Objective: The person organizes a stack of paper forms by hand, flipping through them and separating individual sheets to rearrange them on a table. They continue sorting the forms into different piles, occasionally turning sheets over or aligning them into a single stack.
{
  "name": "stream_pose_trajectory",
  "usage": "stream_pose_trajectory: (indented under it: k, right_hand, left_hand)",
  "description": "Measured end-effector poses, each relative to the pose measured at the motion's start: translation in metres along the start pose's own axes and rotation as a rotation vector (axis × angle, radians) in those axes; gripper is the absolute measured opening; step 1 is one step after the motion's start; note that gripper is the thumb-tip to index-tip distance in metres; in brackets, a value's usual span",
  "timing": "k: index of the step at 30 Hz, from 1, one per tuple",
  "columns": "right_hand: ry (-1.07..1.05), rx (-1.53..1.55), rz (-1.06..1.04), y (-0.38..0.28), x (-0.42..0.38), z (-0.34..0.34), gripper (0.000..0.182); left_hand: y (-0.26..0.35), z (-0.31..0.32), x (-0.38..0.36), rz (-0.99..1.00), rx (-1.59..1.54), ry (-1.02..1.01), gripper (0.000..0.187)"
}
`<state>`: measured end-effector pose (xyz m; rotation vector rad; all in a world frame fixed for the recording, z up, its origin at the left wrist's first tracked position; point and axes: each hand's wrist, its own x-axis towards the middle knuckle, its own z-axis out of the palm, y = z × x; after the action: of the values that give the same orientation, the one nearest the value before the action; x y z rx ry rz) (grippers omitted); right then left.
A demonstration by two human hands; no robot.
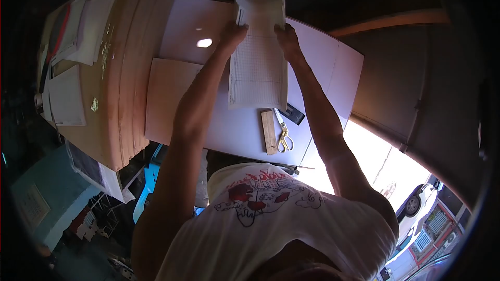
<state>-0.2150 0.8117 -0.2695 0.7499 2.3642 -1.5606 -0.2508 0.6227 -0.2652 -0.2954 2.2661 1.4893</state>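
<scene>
A long printed paper sheet (259, 62) with a fine grid is held up over the table, its upper end curved. My left hand (234, 36) grips its left edge and my right hand (287, 40) grips its right edge, both near the upper part. Below the sheet's lower end, a wooden block (268, 132) lies on the table beside scissors (283, 135) with gold-coloured handles. A black object (292, 114) lies near the scissors, partly hidden by the paper.
The pale table (234, 140) carries a flat board (169, 93) at the left. Large stacked cardboard (122, 67) with papers stands further left. A blue plastic item (148, 184) is below the table. A dark panel (385, 78) is at the right, and a vehicle (416, 208) stands outside.
</scene>
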Motion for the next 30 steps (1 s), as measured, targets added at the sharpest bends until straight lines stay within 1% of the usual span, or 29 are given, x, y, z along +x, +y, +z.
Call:
stream_pose_trajectory:
  k: [2,3,5,6,9,11,14,15,16,17,18,21,22,25,26,29,30]
  right_hand:
    - [-0.024,-0.111,-0.004,-0.013,-0.010,-0.015,0.051]
    - [-0.035,-0.167,-0.008,-0.023,-0.015,-0.023,0.051]
    - [0.074,-0.090,-0.118,-0.040,-0.039,-0.033,0.046]
    - [0.124,-0.051,-0.167,-0.045,-0.056,-0.038,0.043]
    - [0.235,0.150,-0.444,-0.066,-0.119,-0.056,0.037]
    - [0.209,0.178,-0.450,-0.078,-0.154,-0.068,0.037]
    - [0.175,0.187,-0.515,-0.071,-0.184,-0.075,0.041]
    - [0.164,0.185,-0.546,-0.064,-0.187,-0.074,0.044]
    - [0.189,0.207,-0.604,-0.054,-0.187,-0.069,0.052]
    - [0.165,0.213,-0.622,-0.046,-0.185,-0.067,0.056]
    - [0.143,0.217,-0.637,-0.039,-0.183,-0.068,0.060]
    - [0.057,0.267,-0.685,-0.034,-0.168,-0.073,0.070]
    - [0.025,0.291,-0.699,-0.034,-0.164,-0.075,0.073]
    - [0.047,0.316,-0.733,-0.042,-0.151,-0.087,0.076]
    - [-0.022,0.431,-0.716,-0.046,-0.146,-0.086,0.074]
    - [0.063,0.310,-0.531,-0.061,-0.142,-0.077,0.071]
    - [0.049,0.342,-0.545,-0.056,-0.133,-0.078,0.067]
  left_hand:
    - [0.004,-0.007,-0.002,0.011,0.000,0.015,0.031]
    - [0.009,-0.006,-0.005,0.048,0.022,0.033,0.030]
    - [0.034,-0.014,-0.036,0.112,0.059,0.078,0.028]
    - [0.045,-0.020,-0.052,0.186,-0.005,0.101,0.026]
    - [0.074,-0.036,-0.105,0.402,-0.159,0.149,0.021]
    - [0.084,-0.047,-0.134,0.552,-0.224,0.178,0.023]
    - [0.084,-0.060,-0.166,0.522,-0.404,0.026,0.032]
    - [0.079,-0.062,-0.170,0.541,-0.430,0.010,0.033]
    - [0.070,-0.061,-0.173,0.555,-0.455,-0.008,0.035]
    - [0.061,-0.061,-0.175,0.565,-0.481,-0.029,0.036]
    - [0.053,-0.063,-0.174,0.493,-0.512,-0.111,0.042]
    - [0.033,-0.063,-0.157,0.535,-0.461,-0.162,0.054]
    - [0.034,-0.066,-0.147,0.604,-0.467,-0.180,0.063]
    - [0.034,-0.070,-0.122,0.710,-0.424,-0.206,0.059]
    - [0.037,-0.071,-0.118,0.728,-0.415,-0.200,0.056]
    - [0.051,-0.058,-0.109,0.567,-0.434,-0.095,0.054]
    - [0.055,-0.055,-0.109,0.593,-0.477,-0.059,0.051]
